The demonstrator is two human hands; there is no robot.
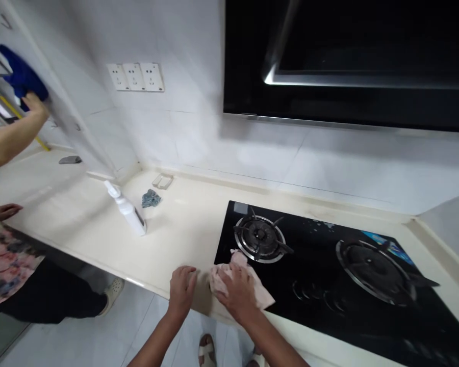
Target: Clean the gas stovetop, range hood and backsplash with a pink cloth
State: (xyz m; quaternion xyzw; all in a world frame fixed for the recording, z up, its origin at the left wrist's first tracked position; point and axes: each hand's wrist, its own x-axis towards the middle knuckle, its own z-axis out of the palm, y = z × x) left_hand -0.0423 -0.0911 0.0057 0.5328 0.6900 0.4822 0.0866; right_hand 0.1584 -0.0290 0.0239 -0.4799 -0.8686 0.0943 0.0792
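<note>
My right hand (237, 291) presses a pale pink cloth (260, 291) down at the front left corner of the black glass gas stove (283, 290). Part of the cloth reaches over the counter beside the stove, and its upper tip lies close to the left burner (259, 235). My left hand (182, 289) rests at the front edge of the cream countertop (183, 229), left of the cloth. Its fingers are loosely bent and nothing shows in them.
A white spray bottle (128, 211) stands on the counter to the left, near a crumpled grey-green rag (151, 198) and a small wire rack (162, 181). Another person's hand (34, 104) holds a blue cloth (25, 74) against the wall. A range hood (344, 102) overhangs the stove.
</note>
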